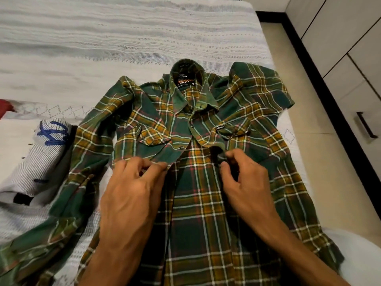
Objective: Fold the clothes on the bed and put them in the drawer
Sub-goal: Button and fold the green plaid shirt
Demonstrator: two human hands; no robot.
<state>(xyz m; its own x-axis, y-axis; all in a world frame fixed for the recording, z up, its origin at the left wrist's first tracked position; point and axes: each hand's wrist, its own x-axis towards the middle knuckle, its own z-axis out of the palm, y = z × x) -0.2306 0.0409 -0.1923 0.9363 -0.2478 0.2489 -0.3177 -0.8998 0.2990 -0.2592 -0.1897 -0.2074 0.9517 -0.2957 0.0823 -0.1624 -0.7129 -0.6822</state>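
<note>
Both forearms reach in from the bottom edge, and the hands meet over the middle of a green, mustard and white plaid shirt (pixel 198 203) spread face up on the bed (pixel 123 38), collar away from the person. Its front is parted below the chest, so the inner back panel shows between the two plackets. Thumb and curled fingers of the left hand (pixel 132 193) pinch the edge of the left-side front panel just under the flapped chest pocket (pixel 150 137). Across the gap, the right hand (pixel 245 178) pinches the opposite placket edge between thumb and forefinger, where the cloth bunches into a small dark fold. The two hands are near each other but not touching.

A black neck label (pixel 185 80) with orange and white lettering shows inside the collar, and a small black tag (pixel 220 127) sits on the right-side pocket. One sleeve trails toward the lower left corner; the other lies folded up near the bed's right edge.

Left of the shirt lies a white, finely striped garment (pixel 37 162) with blue lettering, partly under the trailing sleeve. A red item (pixel 5 108) peeks in at the far left. Right of the bed runs pale floor (pixel 309 100), then white cabinet fronts (pixel 350 58) with a dark handle (pixel 366 124).
</note>
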